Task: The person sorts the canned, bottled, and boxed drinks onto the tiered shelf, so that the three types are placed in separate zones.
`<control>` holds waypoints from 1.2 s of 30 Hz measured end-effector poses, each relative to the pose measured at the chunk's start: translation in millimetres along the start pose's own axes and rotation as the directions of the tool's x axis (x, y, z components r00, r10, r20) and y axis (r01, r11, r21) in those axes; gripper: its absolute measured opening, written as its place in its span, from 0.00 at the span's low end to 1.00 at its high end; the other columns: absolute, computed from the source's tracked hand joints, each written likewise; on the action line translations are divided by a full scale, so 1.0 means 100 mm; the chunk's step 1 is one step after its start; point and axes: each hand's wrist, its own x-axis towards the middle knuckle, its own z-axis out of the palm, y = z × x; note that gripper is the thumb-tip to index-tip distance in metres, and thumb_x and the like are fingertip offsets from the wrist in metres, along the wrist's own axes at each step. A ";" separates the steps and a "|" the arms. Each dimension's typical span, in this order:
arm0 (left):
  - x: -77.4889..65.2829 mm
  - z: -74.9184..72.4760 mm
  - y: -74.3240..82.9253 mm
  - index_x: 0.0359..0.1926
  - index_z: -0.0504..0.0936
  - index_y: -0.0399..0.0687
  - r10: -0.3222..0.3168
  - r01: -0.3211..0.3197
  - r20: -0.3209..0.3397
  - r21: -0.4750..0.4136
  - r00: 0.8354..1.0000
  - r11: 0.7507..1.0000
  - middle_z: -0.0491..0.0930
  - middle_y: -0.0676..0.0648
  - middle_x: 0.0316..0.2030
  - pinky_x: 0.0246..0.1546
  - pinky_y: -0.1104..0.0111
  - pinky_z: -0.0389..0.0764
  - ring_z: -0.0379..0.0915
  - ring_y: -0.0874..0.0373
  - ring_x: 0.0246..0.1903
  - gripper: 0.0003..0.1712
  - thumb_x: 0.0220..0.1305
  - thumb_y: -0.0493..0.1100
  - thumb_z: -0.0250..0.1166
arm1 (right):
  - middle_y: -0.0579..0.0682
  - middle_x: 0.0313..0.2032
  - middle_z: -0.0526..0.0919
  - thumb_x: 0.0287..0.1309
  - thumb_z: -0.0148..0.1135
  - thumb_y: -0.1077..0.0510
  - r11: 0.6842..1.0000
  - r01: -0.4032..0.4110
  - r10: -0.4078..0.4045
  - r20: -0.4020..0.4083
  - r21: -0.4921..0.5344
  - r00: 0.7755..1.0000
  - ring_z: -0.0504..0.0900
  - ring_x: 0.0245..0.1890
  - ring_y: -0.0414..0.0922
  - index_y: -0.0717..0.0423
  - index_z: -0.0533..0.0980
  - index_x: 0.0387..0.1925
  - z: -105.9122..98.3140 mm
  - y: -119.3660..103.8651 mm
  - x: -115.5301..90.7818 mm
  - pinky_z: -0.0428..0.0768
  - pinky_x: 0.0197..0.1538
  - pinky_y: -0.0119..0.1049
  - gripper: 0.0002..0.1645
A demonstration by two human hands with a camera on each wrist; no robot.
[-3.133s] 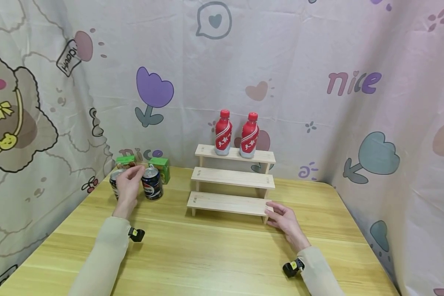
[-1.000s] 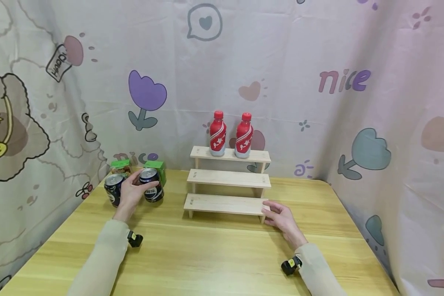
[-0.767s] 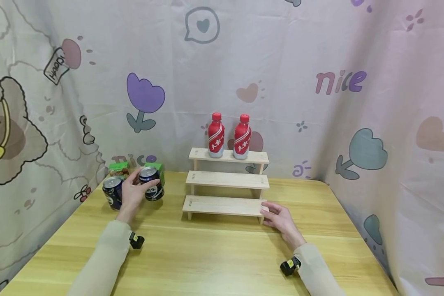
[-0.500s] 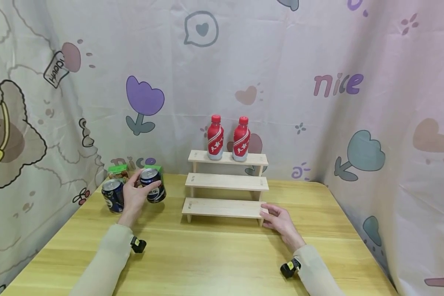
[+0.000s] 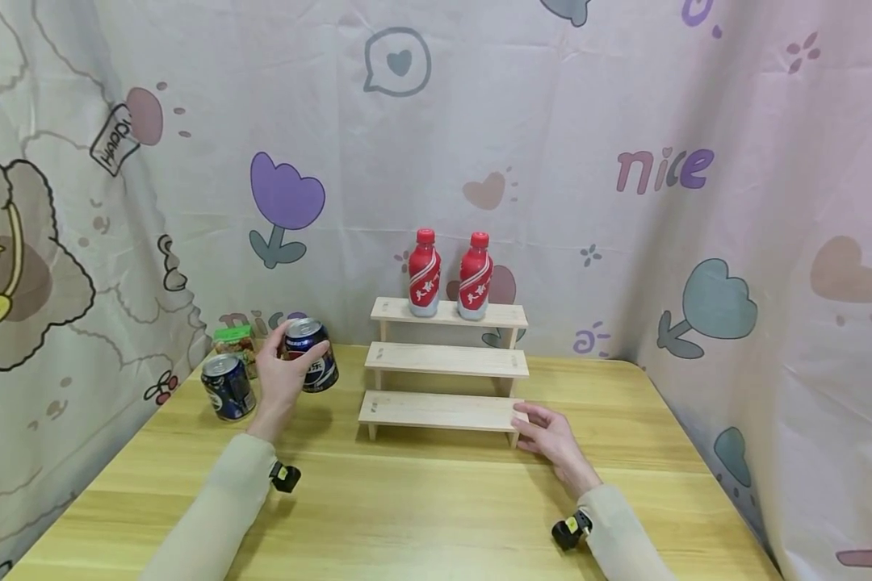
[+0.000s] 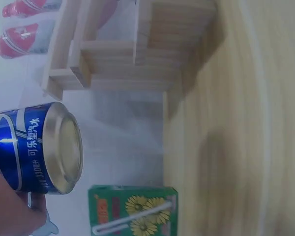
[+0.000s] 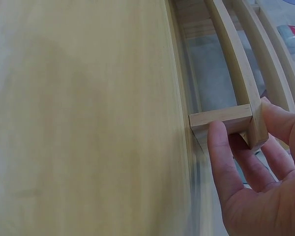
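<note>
In the head view my left hand grips a dark blue soda can, thumb on the near side. The left wrist view shows the can's silver bottom off the table, with a shadow below. My right hand holds the right end of the lowest step of a three-step wooden display shelf. In the right wrist view its fingers curl at the front corner, against the leg and board. Two red bottles with white bases stand on the top step.
A second blue can stands at the table's left, left of my left hand. Behind it is a green-topped pack. A green drink carton with a straw shows in the left wrist view. Patterned cloth hangs behind the table.
My left hand has closed around the right-hand can and lifted it off the table, moving it slightly right. The right hand stays at the shelf's corner. The head view has shifted a little.
</note>
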 end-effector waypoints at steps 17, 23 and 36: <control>-0.03 0.32 0.20 0.64 0.74 0.49 0.166 -0.169 0.104 0.018 0.981 0.985 0.73 0.44 0.55 0.55 0.56 0.77 0.71 0.55 0.52 0.37 0.52 0.46 0.76 | 0.62 0.70 0.65 0.59 0.68 0.59 1.000 0.001 -0.001 0.011 -0.002 1.000 0.83 0.47 0.43 0.60 0.74 0.60 -0.01 -0.03 0.00 0.85 0.46 0.39 0.28; -0.05 0.43 0.25 0.64 0.74 0.48 0.195 -0.203 0.122 0.055 0.973 0.978 0.77 0.42 0.55 0.51 0.62 0.79 0.74 0.54 0.50 0.40 0.50 0.49 0.78 | 0.62 0.69 0.67 0.58 0.68 0.60 1.000 -0.006 0.006 0.006 0.008 1.000 0.83 0.44 0.41 0.61 0.75 0.60 0.00 -0.01 0.00 0.86 0.43 0.38 0.28; -0.12 0.65 0.31 0.63 0.75 0.49 0.255 -0.275 0.174 0.101 0.951 0.956 0.82 0.42 0.52 0.48 0.61 0.79 0.76 0.53 0.45 0.40 0.48 0.50 0.79 | 0.64 0.69 0.66 0.58 0.69 0.59 1.000 -0.001 0.001 0.006 0.009 1.000 0.82 0.47 0.42 0.61 0.75 0.60 0.00 0.00 0.01 0.86 0.43 0.38 0.28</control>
